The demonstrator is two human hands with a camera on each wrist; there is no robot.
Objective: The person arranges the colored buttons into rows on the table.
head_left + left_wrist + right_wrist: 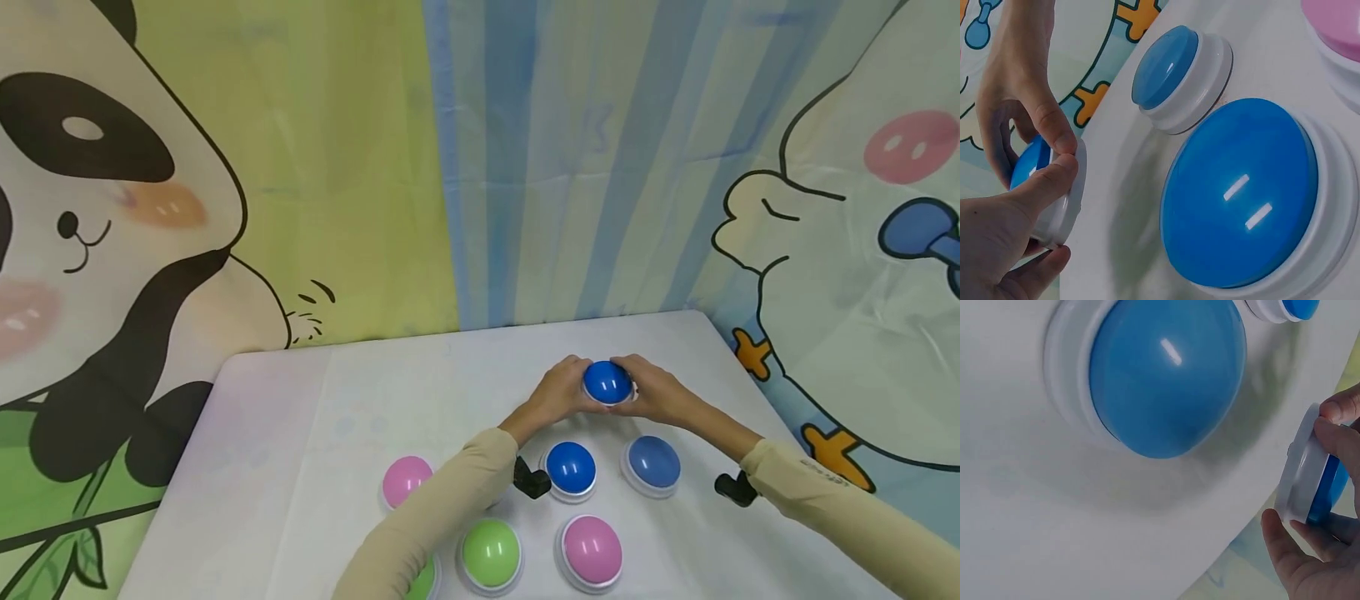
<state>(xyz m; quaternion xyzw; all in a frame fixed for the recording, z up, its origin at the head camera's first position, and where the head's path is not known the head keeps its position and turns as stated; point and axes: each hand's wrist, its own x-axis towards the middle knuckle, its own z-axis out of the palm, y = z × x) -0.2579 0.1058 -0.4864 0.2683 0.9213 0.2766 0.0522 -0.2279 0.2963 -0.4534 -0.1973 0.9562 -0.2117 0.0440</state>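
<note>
Both hands hold one blue dome push button (608,382) with a white base, raised over the far part of the table. From the left side, the left hand (558,390) grips it. On the opposite side, the right hand (660,392) grips its edge. In the left wrist view, the thumbs of both hands meet at the white rim of the tilted button (1063,206). The right wrist view shows its white base (1302,469) between thumb and fingers. Nearer the person stand another blue button (571,467) and a lighter blue button (654,462).
Closer in on the white table (300,467) are a pink button (592,550), a green button (491,553) and another pink button (407,481). The left sleeve partly covers a second green button (425,581). Cartoon-printed curtains (360,167) hang behind the table.
</note>
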